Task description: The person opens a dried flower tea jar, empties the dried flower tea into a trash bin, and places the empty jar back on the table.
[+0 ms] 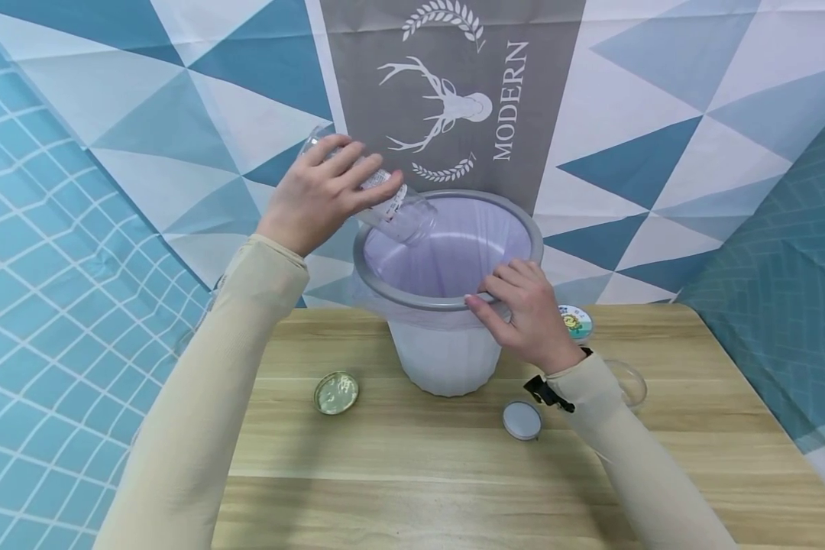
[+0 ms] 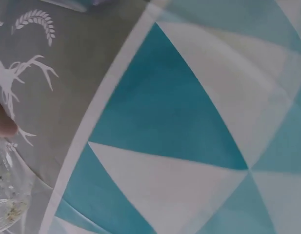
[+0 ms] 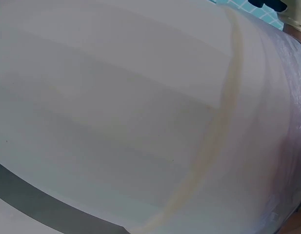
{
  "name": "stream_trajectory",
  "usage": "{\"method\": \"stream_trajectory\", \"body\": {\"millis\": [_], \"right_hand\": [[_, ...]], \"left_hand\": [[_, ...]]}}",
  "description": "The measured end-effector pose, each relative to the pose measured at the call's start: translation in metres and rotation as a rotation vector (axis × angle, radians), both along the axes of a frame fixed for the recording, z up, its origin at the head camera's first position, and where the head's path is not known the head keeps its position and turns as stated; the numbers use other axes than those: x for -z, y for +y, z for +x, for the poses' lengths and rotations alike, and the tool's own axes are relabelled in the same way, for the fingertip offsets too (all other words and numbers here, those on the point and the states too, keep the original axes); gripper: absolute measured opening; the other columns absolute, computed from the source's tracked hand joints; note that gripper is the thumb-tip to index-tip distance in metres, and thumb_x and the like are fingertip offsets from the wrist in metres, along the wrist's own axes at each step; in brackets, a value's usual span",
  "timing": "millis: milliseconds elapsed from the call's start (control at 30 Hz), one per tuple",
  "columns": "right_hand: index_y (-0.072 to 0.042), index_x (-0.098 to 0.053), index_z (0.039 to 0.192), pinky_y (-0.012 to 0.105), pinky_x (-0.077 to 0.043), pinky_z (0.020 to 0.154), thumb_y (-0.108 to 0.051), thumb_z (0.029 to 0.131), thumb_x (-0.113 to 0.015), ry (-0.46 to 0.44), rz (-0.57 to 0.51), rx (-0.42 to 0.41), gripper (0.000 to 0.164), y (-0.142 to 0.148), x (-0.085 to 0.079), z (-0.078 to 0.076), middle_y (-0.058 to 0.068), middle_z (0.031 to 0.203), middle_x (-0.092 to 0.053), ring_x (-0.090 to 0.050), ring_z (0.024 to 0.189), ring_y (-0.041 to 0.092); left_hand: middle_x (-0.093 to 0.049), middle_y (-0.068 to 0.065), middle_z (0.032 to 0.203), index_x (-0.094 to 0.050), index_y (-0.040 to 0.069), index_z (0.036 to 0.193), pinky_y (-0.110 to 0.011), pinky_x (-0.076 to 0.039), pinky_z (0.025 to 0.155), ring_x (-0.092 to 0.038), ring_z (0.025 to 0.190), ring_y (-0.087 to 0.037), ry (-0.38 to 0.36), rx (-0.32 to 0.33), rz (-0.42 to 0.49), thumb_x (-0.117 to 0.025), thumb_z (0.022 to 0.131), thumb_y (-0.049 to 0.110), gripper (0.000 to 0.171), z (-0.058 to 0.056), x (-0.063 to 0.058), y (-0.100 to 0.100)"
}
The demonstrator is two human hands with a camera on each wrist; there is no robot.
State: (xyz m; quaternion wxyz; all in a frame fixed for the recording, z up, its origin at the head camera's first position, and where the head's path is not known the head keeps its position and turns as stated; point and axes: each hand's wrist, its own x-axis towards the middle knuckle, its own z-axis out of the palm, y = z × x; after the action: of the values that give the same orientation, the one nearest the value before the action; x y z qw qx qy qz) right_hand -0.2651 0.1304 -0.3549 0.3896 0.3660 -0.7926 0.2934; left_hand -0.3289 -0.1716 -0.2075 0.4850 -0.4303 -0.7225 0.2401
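A clear plastic jar [image 1: 400,214] with a printed label lies tilted in my left hand [image 1: 326,191], its mouth pointing down over the left side of a trash bin's opening. The fingers curl round it. Some small crumbs show in the jar's end [image 2: 12,207] in the left wrist view. My right hand [image 1: 525,317] grips the near right part of the grey rim of the trash bin [image 1: 447,359]. That bin is white, lined with a thin purple bag [image 1: 447,252], and stands upright. Its pale wall [image 3: 116,107] fills most of the right wrist view.
On the wooden table [image 1: 385,473] lie a gold-rimmed lid [image 1: 336,393] at left and a white lid [image 1: 522,420] at right. A colourful round-topped item [image 1: 576,322] and a clear round item [image 1: 629,382] are partly hidden by the right hand and arm. A patterned cloth [image 1: 660,153] hangs behind.
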Motion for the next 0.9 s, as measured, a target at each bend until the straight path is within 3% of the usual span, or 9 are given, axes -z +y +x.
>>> {"method": "stream_trajectory", "body": {"millis": [200,400,500,667,900], "right_hand": [[-0.009,-0.068,0.080,0.041,-0.037,0.075,-0.056,0.107,-0.043,-0.008,0.004,0.002,0.060,0.000,-0.002,0.000,0.004,0.075,-0.056,-0.048,0.076,0.024],[-0.009,-0.068,0.080,0.040,-0.036,0.075,-0.056,0.107,-0.042,-0.011,0.009,0.007,0.060,0.001,-0.001,0.000,0.003,0.075,-0.056,-0.047,0.076,0.023],[-0.009,-0.068,0.079,0.040,-0.037,0.075,-0.056,0.107,-0.042,-0.010,0.009,0.007,0.060,0.001,0.000,0.000,0.003,0.075,-0.056,-0.047,0.076,0.023],[-0.010,-0.068,0.080,0.041,-0.038,0.076,-0.055,0.107,-0.043,-0.013,0.002,-0.005,0.058,0.001,0.000,0.000,0.003,0.075,-0.057,-0.048,0.077,0.023],[-0.011,-0.071,0.085,0.043,-0.040,0.080,-0.053,0.107,-0.046,-0.026,0.003,-0.024,0.054,0.001,-0.002,0.001,0.003,0.080,-0.062,-0.053,0.080,0.022]], "left_hand": [[-0.071,-0.010,0.120,-0.065,0.022,0.134,-0.049,-0.046,0.109,-0.064,0.113,-0.033,-0.117,0.028,0.119,-0.063,0.094,-0.006,0.049,0.002,0.004,0.001],[-0.070,-0.011,0.123,-0.066,0.016,0.136,-0.050,-0.048,0.105,-0.064,0.114,-0.033,-0.338,0.020,0.294,-0.081,0.075,0.001,0.065,0.009,0.011,0.004],[-0.070,-0.010,0.125,-0.066,0.016,0.137,-0.051,-0.048,0.104,-0.064,0.115,-0.033,-0.410,0.030,0.373,-0.088,0.071,0.007,0.070,0.014,0.014,0.006],[-0.070,-0.010,0.124,-0.064,0.016,0.137,-0.051,-0.050,0.097,-0.064,0.112,-0.034,-0.459,0.059,0.454,-0.090,0.068,0.011,0.074,0.020,0.018,0.006],[-0.071,-0.011,0.114,-0.060,0.013,0.139,-0.050,-0.056,0.082,-0.067,0.099,-0.033,-0.474,0.063,0.510,-0.093,0.066,0.022,0.080,0.026,0.030,-0.006]]}}
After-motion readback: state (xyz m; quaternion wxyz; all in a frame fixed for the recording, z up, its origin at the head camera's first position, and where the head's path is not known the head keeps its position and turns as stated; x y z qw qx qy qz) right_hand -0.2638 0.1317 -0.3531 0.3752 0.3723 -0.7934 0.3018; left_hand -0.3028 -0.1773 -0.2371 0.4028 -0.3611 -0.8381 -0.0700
